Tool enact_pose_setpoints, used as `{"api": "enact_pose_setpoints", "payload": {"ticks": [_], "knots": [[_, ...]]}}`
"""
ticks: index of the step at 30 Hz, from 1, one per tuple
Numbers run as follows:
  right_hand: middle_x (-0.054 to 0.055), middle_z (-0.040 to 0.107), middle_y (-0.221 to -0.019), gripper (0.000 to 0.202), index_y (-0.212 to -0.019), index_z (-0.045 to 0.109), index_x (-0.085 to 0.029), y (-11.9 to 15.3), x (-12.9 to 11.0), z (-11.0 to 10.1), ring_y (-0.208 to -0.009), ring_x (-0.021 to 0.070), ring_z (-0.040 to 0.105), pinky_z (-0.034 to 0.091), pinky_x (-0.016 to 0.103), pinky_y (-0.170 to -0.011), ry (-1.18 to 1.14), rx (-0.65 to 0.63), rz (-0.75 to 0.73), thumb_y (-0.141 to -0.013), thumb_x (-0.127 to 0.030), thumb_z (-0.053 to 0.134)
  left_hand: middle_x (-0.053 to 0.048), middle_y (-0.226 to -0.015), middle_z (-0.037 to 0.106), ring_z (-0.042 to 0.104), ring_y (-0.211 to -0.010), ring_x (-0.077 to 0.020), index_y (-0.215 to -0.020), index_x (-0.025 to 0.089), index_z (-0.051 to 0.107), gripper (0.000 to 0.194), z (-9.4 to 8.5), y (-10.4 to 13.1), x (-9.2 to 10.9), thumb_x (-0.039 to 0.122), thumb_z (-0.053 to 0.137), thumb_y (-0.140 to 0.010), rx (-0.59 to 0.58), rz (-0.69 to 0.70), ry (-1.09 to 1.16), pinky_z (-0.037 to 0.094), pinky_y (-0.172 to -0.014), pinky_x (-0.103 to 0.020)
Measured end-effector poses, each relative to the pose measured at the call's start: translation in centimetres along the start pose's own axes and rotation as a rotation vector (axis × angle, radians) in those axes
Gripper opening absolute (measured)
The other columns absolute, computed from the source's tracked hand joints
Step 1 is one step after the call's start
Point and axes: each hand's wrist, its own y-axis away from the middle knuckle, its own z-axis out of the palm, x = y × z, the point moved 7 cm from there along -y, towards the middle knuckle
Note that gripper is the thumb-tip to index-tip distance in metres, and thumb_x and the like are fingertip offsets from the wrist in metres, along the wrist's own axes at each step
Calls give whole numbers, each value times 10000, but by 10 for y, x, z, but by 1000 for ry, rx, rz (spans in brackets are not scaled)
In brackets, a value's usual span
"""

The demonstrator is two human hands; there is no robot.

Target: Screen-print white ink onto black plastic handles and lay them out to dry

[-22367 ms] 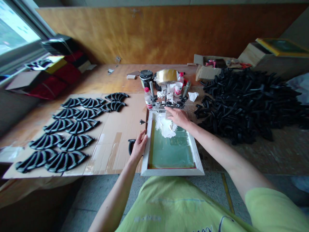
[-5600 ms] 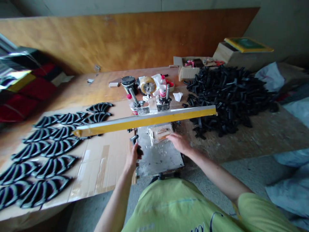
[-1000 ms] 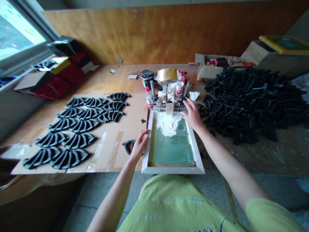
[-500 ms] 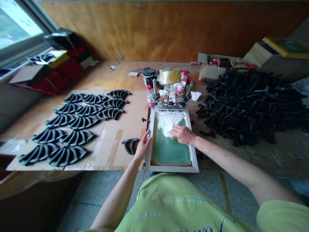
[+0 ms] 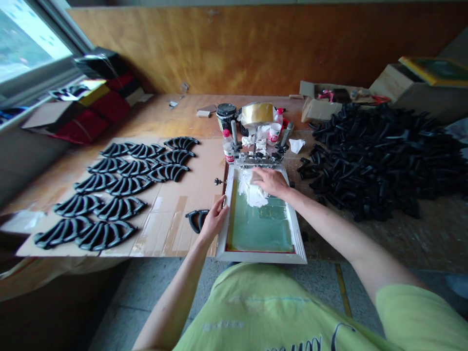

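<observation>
Head view: silver-coloured rectangular frame (image 5: 302, 243) with green mesh (image 5: 259, 231), lying before the person; white paste (image 5: 256, 197) covers part of its far half. Left hand (image 5: 215, 219), partly open, fingertips touching the left rim. Right hand (image 5: 271, 183), fingers bent over the paste, any hold hidden. Left, black ribbed fan-shaped pieces (image 5: 106, 236) on brown cardboard (image 5: 161, 229); right, heaped black parts (image 5: 380, 165)

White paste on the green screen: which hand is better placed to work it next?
Probably the right hand: it is right at the white paste, over the upper part of the green screen. The left hand is at the pale frame's left side, farther from the paste.
</observation>
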Motion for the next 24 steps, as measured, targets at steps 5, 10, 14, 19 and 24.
{"api": "enact_pose_setpoints", "payload": {"ticks": [5,10,14,19,24], "knots": [[33,713,-1050,581,-1392,500,-314,-41,62,-44,-896,224,644,469,324,-792,32,128,216,-844,-417,665,-14,-803,676,580,-623,-135,-1257,197,632,643,-11,18,63,627,619,-778,1,70,98,421,-524,-212],[99,720,-930,351,-1199,631,-179,11,145,-71,-868,253,650,479,374,-813,-25,384,515,-936,-354,479,-53,-943,690,631,-769,-154,-1009,174,679,520,-16,1,133,641,566,-808,58,302,316,491,-622,-238],[95,710,-910,245,-1052,667,-165,54,143,-11,-869,240,644,483,374,-830,-127,211,541,-903,-313,541,-41,-884,687,643,-746,-133,-1071,203,631,435,-9,-20,154,562,561,-835,92,312,447,486,-574,-209],[81,664,-1075,305,-1114,673,-221,68,56,48,-1045,241,579,446,391,-930,-99,-33,130,-812,-238,706,-65,-921,709,640,-694,-122,-1124,190,577,528,30,-9,99,625,559,-825,74,95,483,469,-526,-189],[80,623,-916,161,-1024,709,-215,83,-23,40,-976,231,546,458,364,-891,-106,55,25,-892,-233,619,-124,-1030,711,689,-830,-207,-1106,182,587,589,105,24,16,673,586,-780,-264,-311,450,532,-592,-272]]}}
